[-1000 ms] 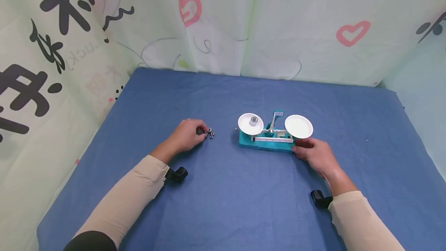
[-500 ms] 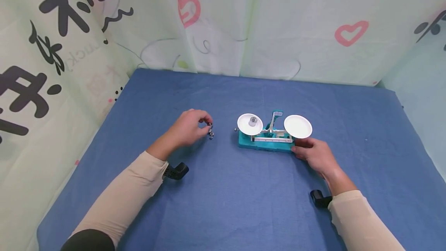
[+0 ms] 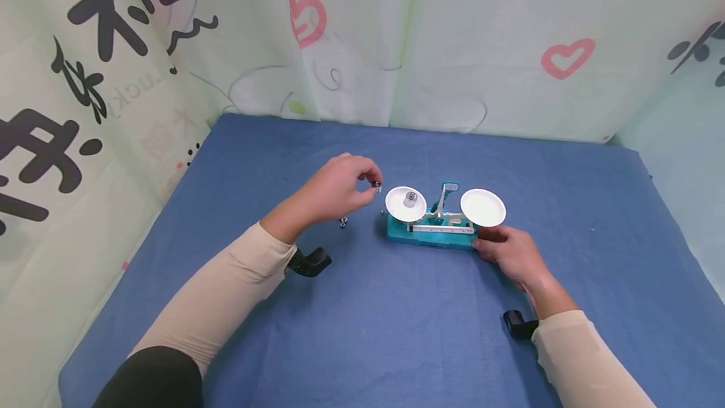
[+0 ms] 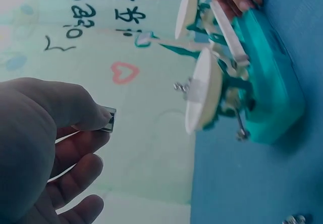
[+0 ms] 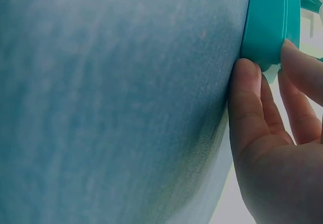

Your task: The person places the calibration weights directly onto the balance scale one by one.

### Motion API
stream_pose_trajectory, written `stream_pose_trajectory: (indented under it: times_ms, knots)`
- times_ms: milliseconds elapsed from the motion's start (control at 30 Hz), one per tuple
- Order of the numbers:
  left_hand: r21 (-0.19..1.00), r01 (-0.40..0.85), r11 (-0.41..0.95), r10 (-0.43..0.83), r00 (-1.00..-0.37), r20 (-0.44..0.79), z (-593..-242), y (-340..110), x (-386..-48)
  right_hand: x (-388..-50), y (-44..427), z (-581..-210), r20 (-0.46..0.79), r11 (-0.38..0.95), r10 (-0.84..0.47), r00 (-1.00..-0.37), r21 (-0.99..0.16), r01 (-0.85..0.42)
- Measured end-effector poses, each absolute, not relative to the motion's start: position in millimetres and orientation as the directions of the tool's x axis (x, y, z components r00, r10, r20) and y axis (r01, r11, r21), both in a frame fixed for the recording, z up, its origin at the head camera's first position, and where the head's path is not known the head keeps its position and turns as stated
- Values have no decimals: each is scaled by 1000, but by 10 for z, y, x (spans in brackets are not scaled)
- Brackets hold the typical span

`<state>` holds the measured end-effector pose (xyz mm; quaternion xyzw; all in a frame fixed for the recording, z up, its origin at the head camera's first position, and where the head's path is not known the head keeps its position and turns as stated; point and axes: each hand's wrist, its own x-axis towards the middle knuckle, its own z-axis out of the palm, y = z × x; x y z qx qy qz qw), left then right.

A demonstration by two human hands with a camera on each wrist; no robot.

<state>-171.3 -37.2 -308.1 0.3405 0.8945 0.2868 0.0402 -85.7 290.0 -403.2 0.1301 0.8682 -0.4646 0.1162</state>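
My left hand [image 3: 340,187] pinches a small shiny metal weight [image 4: 109,119] between thumb and forefinger, held in the air just left of the balance scale [image 3: 425,237]. The scale has a teal base and two white pans. On its left pan [image 3: 398,209] stands a larger knobbed metal weight [image 3: 411,198]; the right pan [image 3: 483,208] bears nothing. At the base's right end, my right hand [image 3: 512,254] holds the corner, with fingertips against the teal plastic [image 5: 267,24] in the right wrist view. Small metal weights [image 3: 343,222] lie on the cloth below the left hand.
A blue cloth [image 3: 396,320] covers the table. Behind it and at both sides hangs a pale printed curtain [image 3: 362,36]. A black wrist camera [image 3: 310,262] juts from the left forearm, another [image 3: 518,325] from the right.
My left hand has lifted a small weight from the cluster on the cloth and carried it right and away from me, close to the left pan. The right hand keeps its place.
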Motion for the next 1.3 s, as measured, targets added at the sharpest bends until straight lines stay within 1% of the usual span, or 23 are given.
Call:
stream_pose_trajectory:
  times_ms: [233,433,533,767,967,1167,1300]
  knots:
    - [537,628,563,679,-722,134,-2947,-133,-1742,-859,2897,-4028,-326,536,122,-938,-773,338]
    - [520,678,519,723,-673,156,-2875,67,-1770,-860,2895,-4032,-320,536,126,-939,-774,336]
    - [511,695,507,741,-654,154,-2861,156,-1781,-862,2899,-4034,-319,540,125,-939,-772,334]
    - [527,700,482,763,-631,141,-2847,362,-1800,-867,2903,-4036,-322,544,125,-939,-769,336]
    - [526,719,453,800,-589,116,-2843,581,-1785,-853,2904,-4046,-318,545,127,-940,-769,334]
    - [500,734,460,806,-582,113,-2858,779,-1768,-877,2907,-4027,-340,529,121,-932,-773,351]
    - [458,734,500,804,-590,67,-2887,901,-1782,-883,2909,-4012,-348,535,109,-931,-769,350]
